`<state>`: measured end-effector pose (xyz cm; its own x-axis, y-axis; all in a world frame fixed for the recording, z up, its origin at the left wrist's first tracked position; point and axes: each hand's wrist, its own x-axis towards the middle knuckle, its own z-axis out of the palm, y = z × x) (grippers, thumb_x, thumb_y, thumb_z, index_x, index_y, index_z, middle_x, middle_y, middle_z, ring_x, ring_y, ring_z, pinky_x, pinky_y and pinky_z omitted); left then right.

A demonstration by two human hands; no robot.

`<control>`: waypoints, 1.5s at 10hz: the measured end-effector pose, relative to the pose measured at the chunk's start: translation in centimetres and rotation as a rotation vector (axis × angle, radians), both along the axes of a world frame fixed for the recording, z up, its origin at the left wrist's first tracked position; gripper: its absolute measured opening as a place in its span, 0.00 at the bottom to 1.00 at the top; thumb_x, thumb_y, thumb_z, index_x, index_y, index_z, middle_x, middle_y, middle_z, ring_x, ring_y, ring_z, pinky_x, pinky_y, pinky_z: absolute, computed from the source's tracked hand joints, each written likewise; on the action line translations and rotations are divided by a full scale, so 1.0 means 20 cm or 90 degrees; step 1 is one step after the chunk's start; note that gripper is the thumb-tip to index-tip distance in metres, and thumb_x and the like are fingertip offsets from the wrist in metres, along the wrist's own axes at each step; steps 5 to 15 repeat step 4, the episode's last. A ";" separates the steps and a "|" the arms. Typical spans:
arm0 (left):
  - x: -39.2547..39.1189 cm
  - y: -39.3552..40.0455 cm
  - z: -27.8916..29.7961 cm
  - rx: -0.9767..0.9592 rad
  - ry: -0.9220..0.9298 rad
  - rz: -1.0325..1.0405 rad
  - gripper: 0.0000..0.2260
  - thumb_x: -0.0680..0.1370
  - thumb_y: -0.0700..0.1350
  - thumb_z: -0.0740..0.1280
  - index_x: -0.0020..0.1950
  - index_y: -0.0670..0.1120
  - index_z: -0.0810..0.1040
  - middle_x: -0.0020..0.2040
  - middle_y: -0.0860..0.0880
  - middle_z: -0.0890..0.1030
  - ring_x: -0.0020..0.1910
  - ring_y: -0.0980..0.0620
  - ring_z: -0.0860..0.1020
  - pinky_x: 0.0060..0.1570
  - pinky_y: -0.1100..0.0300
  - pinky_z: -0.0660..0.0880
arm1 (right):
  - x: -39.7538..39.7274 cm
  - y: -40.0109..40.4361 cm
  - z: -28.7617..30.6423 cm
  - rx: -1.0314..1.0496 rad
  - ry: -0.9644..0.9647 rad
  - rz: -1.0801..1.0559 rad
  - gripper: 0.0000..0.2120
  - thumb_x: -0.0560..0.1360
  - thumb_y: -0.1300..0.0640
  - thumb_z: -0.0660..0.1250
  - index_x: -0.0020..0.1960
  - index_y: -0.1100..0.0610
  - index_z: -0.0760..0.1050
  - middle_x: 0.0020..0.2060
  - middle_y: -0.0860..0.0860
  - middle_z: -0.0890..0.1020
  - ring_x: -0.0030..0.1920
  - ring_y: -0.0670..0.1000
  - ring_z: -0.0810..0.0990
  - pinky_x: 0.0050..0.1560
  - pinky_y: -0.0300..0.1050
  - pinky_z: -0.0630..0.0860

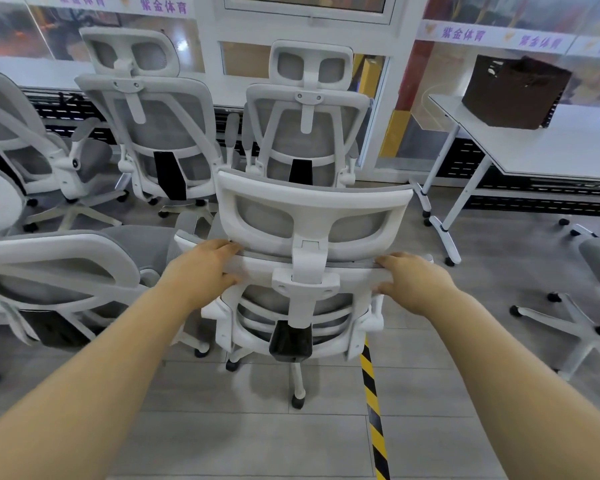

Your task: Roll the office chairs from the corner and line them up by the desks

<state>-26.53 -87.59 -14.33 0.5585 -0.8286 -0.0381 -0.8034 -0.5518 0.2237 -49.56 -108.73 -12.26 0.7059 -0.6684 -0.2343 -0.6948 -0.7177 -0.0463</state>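
Observation:
A white-framed office chair (309, 206) with grey mesh and a headrest stands right in front of me, its back toward me. My left hand (201, 268) grips the left end of the backrest's top rail. My right hand (414, 280) grips the right end of the same rail. Behind it stand two more matching chairs, one (149, 109) at the left and one (307, 109) straight ahead, both facing a long white desk (49, 74) along the window wall. Another desk (551, 147) stands at the right.
More chairs crowd the left side, one close at my left (59, 258) and one further back (7, 129). Part of a chair base (582, 323) shows at the right edge. A dark brown basket (513, 91) sits on the right desk. Yellow-black floor tape (373, 403) runs under the chair.

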 end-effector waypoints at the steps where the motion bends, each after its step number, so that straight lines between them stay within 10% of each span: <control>1: -0.05 0.05 0.05 0.024 -0.023 0.023 0.22 0.76 0.51 0.65 0.69 0.52 0.67 0.68 0.54 0.68 0.62 0.50 0.72 0.52 0.52 0.75 | -0.04 0.00 0.05 -0.029 0.023 0.027 0.23 0.76 0.44 0.62 0.68 0.49 0.66 0.64 0.49 0.73 0.61 0.54 0.72 0.46 0.48 0.69; 15: -0.25 0.28 0.04 0.147 -0.008 0.113 0.18 0.76 0.57 0.62 0.66 0.56 0.70 0.62 0.51 0.73 0.60 0.48 0.72 0.51 0.54 0.71 | -0.11 0.11 0.10 0.039 0.033 0.139 0.25 0.75 0.41 0.62 0.69 0.50 0.65 0.62 0.50 0.75 0.60 0.53 0.73 0.52 0.49 0.72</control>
